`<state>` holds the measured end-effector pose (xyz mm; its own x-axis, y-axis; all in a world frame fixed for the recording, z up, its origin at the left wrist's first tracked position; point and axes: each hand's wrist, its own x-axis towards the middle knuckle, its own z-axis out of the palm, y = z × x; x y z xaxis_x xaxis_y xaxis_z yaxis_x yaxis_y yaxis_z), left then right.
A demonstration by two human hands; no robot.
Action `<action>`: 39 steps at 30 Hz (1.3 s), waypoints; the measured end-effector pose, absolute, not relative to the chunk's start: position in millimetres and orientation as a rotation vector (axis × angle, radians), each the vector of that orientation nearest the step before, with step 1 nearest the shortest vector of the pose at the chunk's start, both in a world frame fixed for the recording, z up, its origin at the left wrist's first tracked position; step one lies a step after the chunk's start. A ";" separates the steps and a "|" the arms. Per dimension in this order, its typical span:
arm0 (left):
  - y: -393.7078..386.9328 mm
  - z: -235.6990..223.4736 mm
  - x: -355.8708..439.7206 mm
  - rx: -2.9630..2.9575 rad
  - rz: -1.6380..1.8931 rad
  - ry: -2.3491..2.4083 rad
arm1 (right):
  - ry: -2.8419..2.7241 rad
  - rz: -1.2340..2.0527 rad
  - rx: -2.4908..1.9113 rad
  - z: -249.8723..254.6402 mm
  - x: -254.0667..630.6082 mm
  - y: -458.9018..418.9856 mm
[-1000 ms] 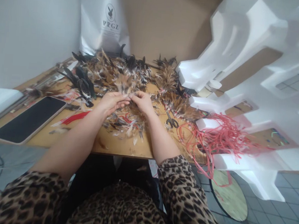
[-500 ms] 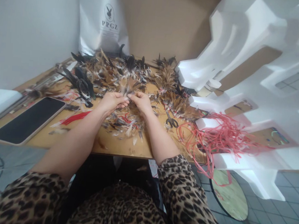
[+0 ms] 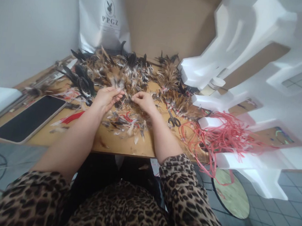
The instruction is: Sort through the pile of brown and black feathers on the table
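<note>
My left hand pinches a small bunch of brown and white feathers between thumb and fingertips, held up over the table. A short gap to the right, my right hand has thumb and forefinger pressed together; whatever is between them, if anything, is too small to make out. Behind both hands spreads a heap of brown and black feathers. Below them lie loose feather scraps with a few red strands among them.
Black-handled scissors lie right of my right hand. Further right is a tangle of red ribbon strips over white foam pieces. A phone rests at left, near black feathers. A white bag stands behind.
My hands have come apart. The left has moved left with the feather bunch, while the right has stayed nearly in place, no longer touching the bunch.
</note>
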<state>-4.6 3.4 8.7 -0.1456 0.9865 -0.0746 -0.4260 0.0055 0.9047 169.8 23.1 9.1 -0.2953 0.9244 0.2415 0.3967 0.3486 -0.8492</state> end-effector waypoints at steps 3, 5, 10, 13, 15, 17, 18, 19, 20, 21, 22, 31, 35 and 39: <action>3.8 8.3 -5.7 0.755 1.458 0.991 | -2.198 0.653 -1.257 10.0 173.3 20.1; 2.2 8.4 -5.0 0.766 1.435 0.990 | -2.339 0.461 -1.330 11.4 171.9 15.9; -0.1 9.6 -3.7 0.751 1.416 0.994 | -2.404 0.249 -1.423 10.5 167.8 14.1; 0.9 10.0 -4.5 0.697 1.420 0.962 | -2.131 0.500 -1.341 10.7 168.6 19.3; 0.8 10.5 -4.9 0.648 1.398 0.934 | -1.817 0.858 -1.215 13.2 168.2 21.4; -0.6 11.2 -4.9 0.608 1.325 0.893 | -1.476 1.219 -1.048 16.8 166.1 20.9; -1.7 11.4 -4.7 0.592 1.271 0.867 | -1.331 1.359 -0.963 18.4 164.3 19.7; -3.0 11.5 -4.3 0.576 1.213 0.836 | -1.216 1.464 -0.891 19.6 162.2 18.0; -4.3 11.4 -3.9 0.561 1.157 0.802 | -1.135 1.544 -0.829 20.2 159.9 16.0; -5.5 11.0 -3.3 0.548 1.108 0.766 | -1.081 1.609 -0.777 20.3 157.5 14.1; -6.5 10.6 -2.8 0.536 1.068 0.731 | -1.047 1.663 -0.734 19.8 155.1 12.3; -14.2 17.5 2.0 0.397 0.998 0.592 | -0.994 1.825 -0.596 8.6 144.9 8.0; -14.0 19.3 3.8 0.449 1.074 0.608 | -1.011 1.813 -0.634 10.1 147.0 8.4; -8.5 14.4 4.6 0.638 1.264 0.718 | -0.938 1.794 -0.802 13.9 149.0 9.9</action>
